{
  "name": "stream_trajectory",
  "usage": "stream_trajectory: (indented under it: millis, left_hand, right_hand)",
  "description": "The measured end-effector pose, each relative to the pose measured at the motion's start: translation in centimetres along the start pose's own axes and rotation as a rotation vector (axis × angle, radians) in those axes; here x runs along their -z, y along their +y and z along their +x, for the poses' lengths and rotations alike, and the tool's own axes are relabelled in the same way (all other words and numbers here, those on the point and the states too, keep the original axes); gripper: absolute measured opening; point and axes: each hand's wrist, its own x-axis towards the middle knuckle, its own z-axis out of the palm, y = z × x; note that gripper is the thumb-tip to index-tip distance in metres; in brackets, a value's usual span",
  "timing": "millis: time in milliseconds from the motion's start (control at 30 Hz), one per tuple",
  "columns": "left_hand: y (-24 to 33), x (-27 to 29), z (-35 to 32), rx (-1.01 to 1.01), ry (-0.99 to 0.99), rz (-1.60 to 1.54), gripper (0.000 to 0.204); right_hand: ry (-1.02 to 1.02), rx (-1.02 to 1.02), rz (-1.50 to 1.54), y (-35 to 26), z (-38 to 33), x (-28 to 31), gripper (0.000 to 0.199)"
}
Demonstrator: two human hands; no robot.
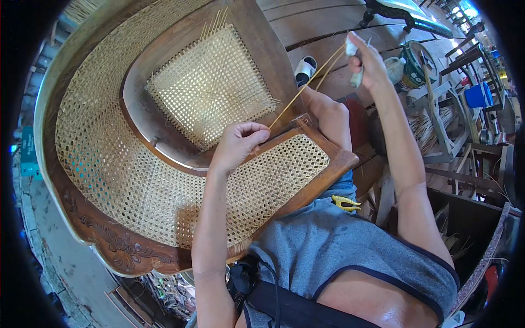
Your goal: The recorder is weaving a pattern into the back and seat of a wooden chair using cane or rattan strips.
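A wooden armchair with woven cane panels lies across my lap and fills the left half of the view. Thumb and fingers of my left hand pinch one end of a thin cane strand, just above the cane side panel. Taut, the strand runs up and right to my raised right hand, whose fingers close on it together with a crumpled white cloth. Beyond my left hand is the square cane seat, loose strand ends sticking out along its far edge and right corner. The curved cane back sweeps round the left.
Yellow-handled pliers rest on my lap. To the right stand a green bucket, a blue container, wooden frames and a bundle of loose cane strips. A slipper shows beyond my knee.
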Motion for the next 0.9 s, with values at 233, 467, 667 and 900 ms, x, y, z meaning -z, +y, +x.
stream_trajectory:
  millis: [233,467,667,900]
  left_hand:
    - [1.0,-0.1,-0.8,-0.004,-0.029,-0.031,0.013]
    - [-1.2,-1.8,3.0,-0.469,0.322,0.904,0.059]
    - [3.8,-8.4,5.0,-0.551,0.06,0.159,0.042]
    - [2.2,-5.3,2.3,-0.2,0.154,0.064,0.015]
  right_hand:
    - [0.031,0.058,0.051,-1.1,1.5,1.6,0.027]
    - [-0.184,-0.103,0.049,-0.8,-3.4,0.1,0.024]
    - [-0.354,-0.15,0.124,-1.4,-7.5,-2.7,0.022]
    - [-0.229,-0.071,0.175,-0.2,-6.7,-0.5,0.031]
